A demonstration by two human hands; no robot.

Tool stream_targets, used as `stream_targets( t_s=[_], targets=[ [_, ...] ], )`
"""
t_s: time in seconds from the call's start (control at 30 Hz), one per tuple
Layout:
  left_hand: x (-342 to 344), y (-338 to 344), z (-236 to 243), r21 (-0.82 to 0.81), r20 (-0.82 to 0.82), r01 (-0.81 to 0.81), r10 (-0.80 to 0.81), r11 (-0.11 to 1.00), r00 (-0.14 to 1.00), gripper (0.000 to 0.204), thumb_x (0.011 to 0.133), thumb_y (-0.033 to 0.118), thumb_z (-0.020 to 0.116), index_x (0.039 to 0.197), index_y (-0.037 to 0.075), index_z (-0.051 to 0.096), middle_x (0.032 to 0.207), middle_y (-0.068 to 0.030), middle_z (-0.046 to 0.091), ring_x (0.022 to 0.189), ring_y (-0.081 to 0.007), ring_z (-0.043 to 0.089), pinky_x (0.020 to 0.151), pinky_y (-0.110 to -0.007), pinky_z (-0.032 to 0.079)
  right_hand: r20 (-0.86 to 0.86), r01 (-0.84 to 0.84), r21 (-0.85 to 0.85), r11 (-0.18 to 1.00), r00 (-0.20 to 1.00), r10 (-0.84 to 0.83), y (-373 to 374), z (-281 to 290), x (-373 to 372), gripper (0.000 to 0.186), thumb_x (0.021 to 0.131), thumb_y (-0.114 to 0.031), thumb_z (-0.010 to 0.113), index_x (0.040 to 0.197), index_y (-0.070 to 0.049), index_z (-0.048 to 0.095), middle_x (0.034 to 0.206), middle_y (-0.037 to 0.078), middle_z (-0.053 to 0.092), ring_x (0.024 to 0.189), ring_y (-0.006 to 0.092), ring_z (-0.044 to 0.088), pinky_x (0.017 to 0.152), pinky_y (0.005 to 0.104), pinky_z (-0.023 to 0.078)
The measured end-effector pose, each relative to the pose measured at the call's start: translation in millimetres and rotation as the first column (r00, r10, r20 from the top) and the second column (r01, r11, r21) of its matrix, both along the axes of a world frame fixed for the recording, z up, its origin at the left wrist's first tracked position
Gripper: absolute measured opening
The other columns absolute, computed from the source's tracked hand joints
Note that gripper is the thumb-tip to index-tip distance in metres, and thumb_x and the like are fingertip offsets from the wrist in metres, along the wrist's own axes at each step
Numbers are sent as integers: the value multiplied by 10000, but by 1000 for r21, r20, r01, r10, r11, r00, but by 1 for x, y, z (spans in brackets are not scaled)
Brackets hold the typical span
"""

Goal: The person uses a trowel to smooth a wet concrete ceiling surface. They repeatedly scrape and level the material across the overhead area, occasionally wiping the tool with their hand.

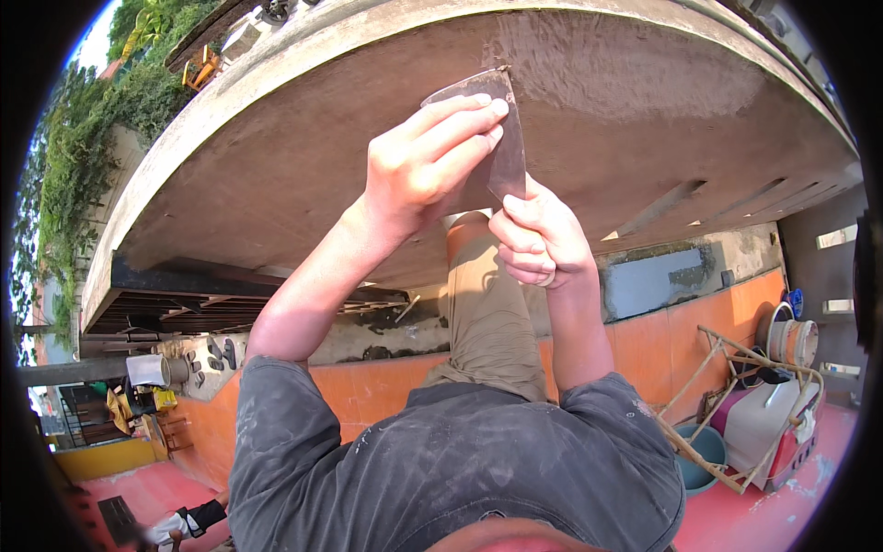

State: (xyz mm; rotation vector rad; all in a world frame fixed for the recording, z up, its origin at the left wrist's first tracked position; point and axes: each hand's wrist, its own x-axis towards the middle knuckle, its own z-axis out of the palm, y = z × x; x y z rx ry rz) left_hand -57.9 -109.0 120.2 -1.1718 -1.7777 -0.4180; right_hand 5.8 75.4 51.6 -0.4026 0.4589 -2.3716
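Note:
A wide metal scraper blade [504, 161] lies against the grey-brown concrete surface [267, 175] in front of me, its top edge beside a darker, wet-looking patch [616, 74]. My left hand [428, 161] presses on the blade, fingers held together over its face and fingertips near its upper part. Below and to the right, my right hand [538, 235] is closed round the lower, handle end of the same scraper; the handle itself is hidden by my fingers.
Slots [658, 207] cut the surface at right. Beyond are an orange band [653, 340], a metal-tube frame [717, 405], a teal tub [704, 460], and several sandals [216, 354]. Dark slats [202, 308] sit at left. Another person [184, 524] is at lower left; greenery [64, 184] stands outside.

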Motion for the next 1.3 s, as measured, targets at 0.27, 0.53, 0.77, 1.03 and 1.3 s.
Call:
stream_targets(
  t_s=[0.27,0.53,0.77,1.03,1.3],
  targets=[
    [-2,-5,2,-8,14,5,-5,1000,1000,144,757,49,729,900,58,739,1054,-39,762,1008,-220,738,793,-328,631,49,-20,-41,999,999,22,-2,4,5,341,1114,-151,396,1455,-157,406,576,-9,395,342,56,331,296,206,253],
    [-2,-7,5,13,-1,-9,9,1000,1000,154,762,54,728,915,54,739,1077,-36,761,1023,-218,738,805,-319,628,9,-10,-5,1000,1000,10,-2,13,0,345,1116,-170,415,1460,-180,403,577,-12,392,347,53,342,292,205,272],
    [-1,-5,18,5,-10,-2,2,1000,1000,153,779,61,721,932,48,728,1084,-44,759,1022,-228,737,818,-322,628,61,-16,-44,999,998,19,-8,18,3,301,1115,-173,416,1415,-203,419,577,-8,395,341,68,347,283,215,304],
    [-1,-8,17,9,7,14,-14,1000,1000,181,767,52,727,948,61,732,1071,-29,754,1015,-230,730,781,-314,629,14,13,-28,1000,1000,-13,-10,22,2,284,1118,-167,405,1401,-192,423,575,-8,387,336,65,338,280,213,295],
    [-5,-5,32,7,-36,-30,31,1000,999,203,750,38,722,951,70,714,1100,-21,745,1038,-200,723,777,-299,624,1,6,-69,998,1000,-6,-10,38,1,299,1115,-169,409,1410,-205,440,580,-15,376,330,61,308,279,205,276]
  ],
)
